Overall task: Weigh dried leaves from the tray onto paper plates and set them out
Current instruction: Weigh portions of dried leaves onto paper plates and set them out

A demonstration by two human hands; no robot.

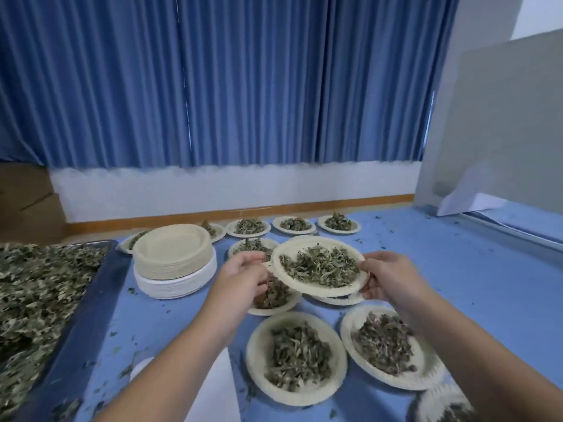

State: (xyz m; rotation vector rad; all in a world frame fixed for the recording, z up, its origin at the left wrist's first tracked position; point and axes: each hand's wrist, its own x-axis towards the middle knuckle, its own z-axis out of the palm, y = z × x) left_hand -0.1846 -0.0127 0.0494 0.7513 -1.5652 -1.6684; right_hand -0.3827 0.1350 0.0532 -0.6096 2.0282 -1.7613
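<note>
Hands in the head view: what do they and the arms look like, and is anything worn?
Two bare hands, no gloves. The left hand and right hand show no rings that I can make out. The left forearm and right forearm are bare to the frame's edge: no sleeves, watch or wristband in view.

The tray (102,284) sits at the frame's left edge, the plate stack (170,257) just right of it. Filled plates (254,360) lie on the counter (472,284) from centre to lower right, a row (339,232) behind. At centre our left hand (243,275) and right hand (393,278) hold one plate (320,290) above them.
</note>
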